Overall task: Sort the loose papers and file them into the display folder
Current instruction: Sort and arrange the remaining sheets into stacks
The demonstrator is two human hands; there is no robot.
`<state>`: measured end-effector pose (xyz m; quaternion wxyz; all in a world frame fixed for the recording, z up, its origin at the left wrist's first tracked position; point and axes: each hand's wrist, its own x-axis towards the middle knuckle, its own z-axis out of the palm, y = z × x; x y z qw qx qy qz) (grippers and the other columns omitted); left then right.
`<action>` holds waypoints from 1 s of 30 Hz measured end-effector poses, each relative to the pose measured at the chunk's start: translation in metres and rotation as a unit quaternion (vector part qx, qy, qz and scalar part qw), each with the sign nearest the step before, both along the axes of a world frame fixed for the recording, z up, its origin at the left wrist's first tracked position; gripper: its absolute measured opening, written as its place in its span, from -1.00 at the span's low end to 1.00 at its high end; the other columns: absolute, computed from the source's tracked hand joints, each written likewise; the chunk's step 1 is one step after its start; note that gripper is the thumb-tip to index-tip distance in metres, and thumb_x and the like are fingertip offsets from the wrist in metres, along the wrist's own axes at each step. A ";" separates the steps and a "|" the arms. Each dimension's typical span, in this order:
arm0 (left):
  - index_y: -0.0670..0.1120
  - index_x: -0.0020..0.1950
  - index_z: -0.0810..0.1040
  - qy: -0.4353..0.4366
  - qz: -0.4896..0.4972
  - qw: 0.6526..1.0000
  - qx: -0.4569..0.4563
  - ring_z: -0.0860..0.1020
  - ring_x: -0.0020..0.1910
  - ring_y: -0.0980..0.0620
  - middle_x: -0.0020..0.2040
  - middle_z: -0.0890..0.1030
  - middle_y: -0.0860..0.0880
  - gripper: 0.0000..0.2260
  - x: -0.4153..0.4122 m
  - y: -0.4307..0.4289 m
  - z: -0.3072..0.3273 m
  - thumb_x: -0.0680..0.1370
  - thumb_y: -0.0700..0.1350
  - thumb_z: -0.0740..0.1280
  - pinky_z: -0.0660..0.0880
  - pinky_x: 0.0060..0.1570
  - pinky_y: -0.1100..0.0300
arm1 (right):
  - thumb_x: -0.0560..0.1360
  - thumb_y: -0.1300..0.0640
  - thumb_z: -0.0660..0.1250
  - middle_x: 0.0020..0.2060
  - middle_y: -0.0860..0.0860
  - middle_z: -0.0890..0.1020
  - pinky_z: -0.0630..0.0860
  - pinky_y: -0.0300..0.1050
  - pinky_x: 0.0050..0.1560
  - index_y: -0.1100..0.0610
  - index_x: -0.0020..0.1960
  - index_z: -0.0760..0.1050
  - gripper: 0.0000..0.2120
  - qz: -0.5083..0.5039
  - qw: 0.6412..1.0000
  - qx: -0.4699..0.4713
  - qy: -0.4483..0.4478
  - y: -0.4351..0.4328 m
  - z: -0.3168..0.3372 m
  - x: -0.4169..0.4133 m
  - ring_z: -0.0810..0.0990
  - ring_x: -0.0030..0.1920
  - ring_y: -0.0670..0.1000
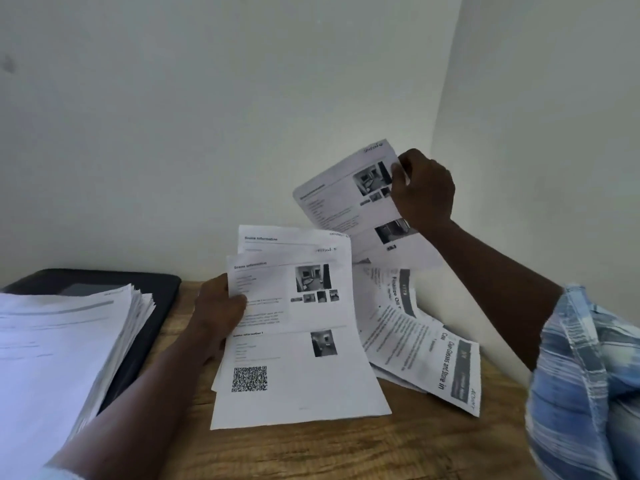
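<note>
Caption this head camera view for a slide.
Left hand grips a sheaf of printed sheets; right hand holds a single sheet up over the wooden table.

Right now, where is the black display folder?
Head view, left side: the black display folder lies on the wooden table, partly under the thick white paper stack, beside the left hand.

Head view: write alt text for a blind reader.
The left hand holds a sheaf of printed sheets over a wooden desk; the right hand holds one sheet up. Loose papers lie to the right, a stack on a black folder to the left.
</note>
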<state>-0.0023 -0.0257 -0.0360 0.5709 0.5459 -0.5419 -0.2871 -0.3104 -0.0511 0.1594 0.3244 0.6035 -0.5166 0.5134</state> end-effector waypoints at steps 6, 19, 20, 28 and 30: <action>-0.04 -0.11 0.66 -0.042 -0.012 0.999 0.011 0.68 -0.09 -0.08 -0.13 0.71 0.00 -0.77 0.003 -0.002 -0.002 0.47 -0.33 0.29 0.63 -0.08 0.05 | 0.67 -0.01 0.18 -0.14 0.03 0.71 0.38 -0.04 -0.22 0.05 0.13 0.52 -0.80 -0.025 0.994 -0.089 0.050 0.042 0.036 0.006 0.63 -0.18 0.24; -0.14 -0.17 0.69 0.020 -0.018 0.999 0.018 0.72 -0.16 -0.12 -0.23 0.74 -0.05 -0.73 0.007 -0.015 -0.007 0.44 -0.42 0.26 0.68 -0.08 -0.06 | 0.60 -0.03 0.32 -0.15 -0.10 0.71 0.63 0.09 -0.01 -0.01 0.06 0.65 -0.83 0.136 0.971 -0.010 -0.196 0.040 0.032 0.003 0.69 -0.13 0.05; -0.13 -0.16 0.69 0.025 -0.017 0.999 0.022 0.72 -0.17 -0.11 -0.24 0.74 -0.04 -0.72 0.007 -0.017 -0.007 0.43 -0.42 0.25 0.68 -0.09 -0.06 | 0.60 -0.03 0.32 -0.14 -0.09 0.72 0.64 0.11 -0.02 -0.01 0.06 0.65 -0.83 0.140 0.969 -0.009 -0.203 0.039 0.031 0.001 0.69 -0.14 0.05; -0.12 -0.11 0.70 0.027 -0.035 0.999 0.023 0.73 -0.15 -0.16 -0.20 0.75 -0.07 -0.69 0.012 -0.023 -0.014 0.26 -0.19 0.24 0.69 -0.07 -0.18 | 0.61 -0.01 0.34 -0.21 -0.13 0.68 0.64 0.03 -0.07 0.02 0.06 0.66 -0.84 0.149 0.966 -0.041 -0.209 0.054 0.040 -0.010 0.64 -0.27 -0.17; -0.09 -0.06 0.71 0.034 -0.040 0.998 0.031 0.73 -0.12 -0.17 -0.15 0.75 -0.07 -0.63 0.015 -0.026 -0.016 0.23 -0.17 0.24 0.67 -0.03 -0.22 | 0.60 0.00 0.34 -0.23 -0.13 0.66 0.62 -0.04 -0.11 0.03 0.05 0.66 -0.84 0.148 0.966 -0.056 -0.206 0.061 0.045 -0.011 0.63 -0.29 -0.17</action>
